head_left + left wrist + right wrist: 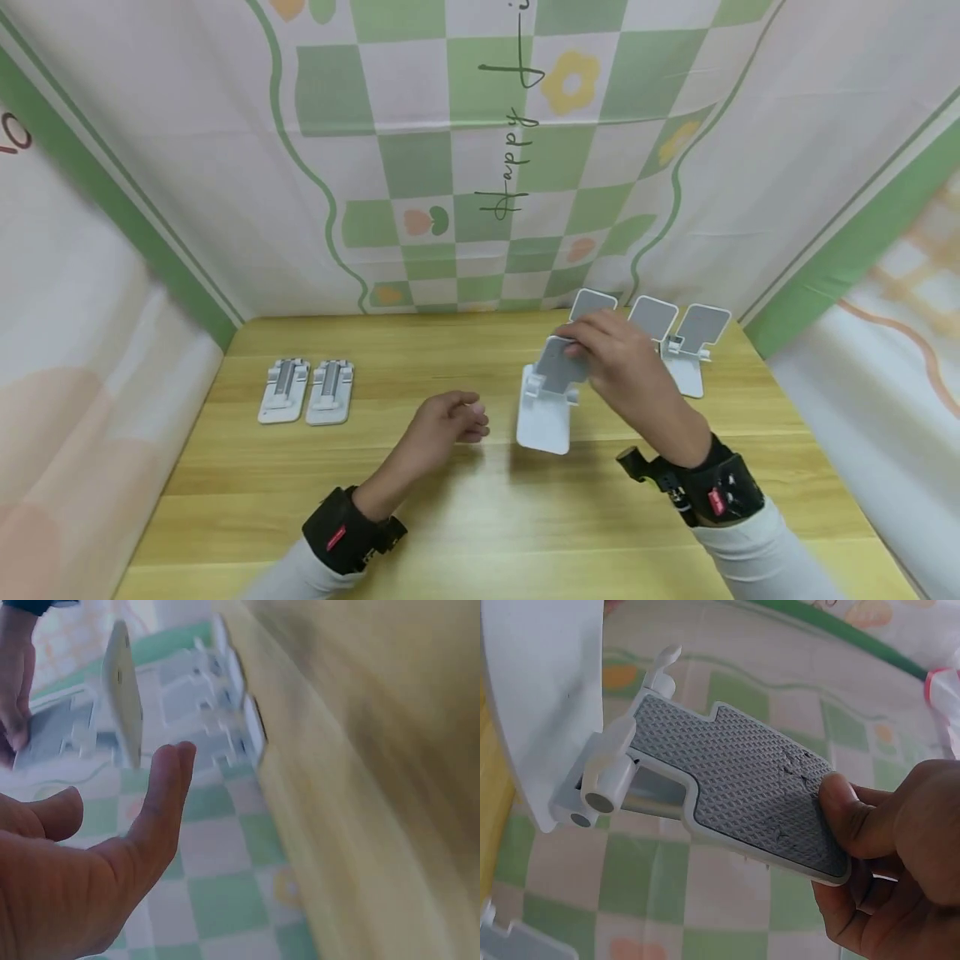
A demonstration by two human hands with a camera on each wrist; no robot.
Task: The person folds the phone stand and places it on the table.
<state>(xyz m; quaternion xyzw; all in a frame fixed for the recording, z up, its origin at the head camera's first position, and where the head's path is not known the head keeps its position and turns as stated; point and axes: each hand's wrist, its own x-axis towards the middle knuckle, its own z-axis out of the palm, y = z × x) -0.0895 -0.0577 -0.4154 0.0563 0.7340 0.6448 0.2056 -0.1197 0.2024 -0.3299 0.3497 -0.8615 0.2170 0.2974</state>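
Observation:
A white phone stand (pixel 543 423), unfolded with a grey textured pad (pixel 742 787), is held above the wooden table by my right hand (pixel 622 367). In the right wrist view, that thumb lies on the pad and the fingers sit behind it, pinching the end of the upper plate. Its flat base hangs tilted, with a shadow below. To the left of the stand is my left hand (pixel 442 429), holding nothing. The left wrist view shows its fingers (pixel 161 795) fairly straight and the thumb apart, near the stand's base but seemingly not touching it.
Two folded phone stands (pixel 285 392) lie side by side on the table's left. Three unfolded stands (pixel 693 333) stand at the back right, partly hidden by my right hand. A green-checked cloth (pixel 480 167) hangs behind the wooden table (pixel 480 533).

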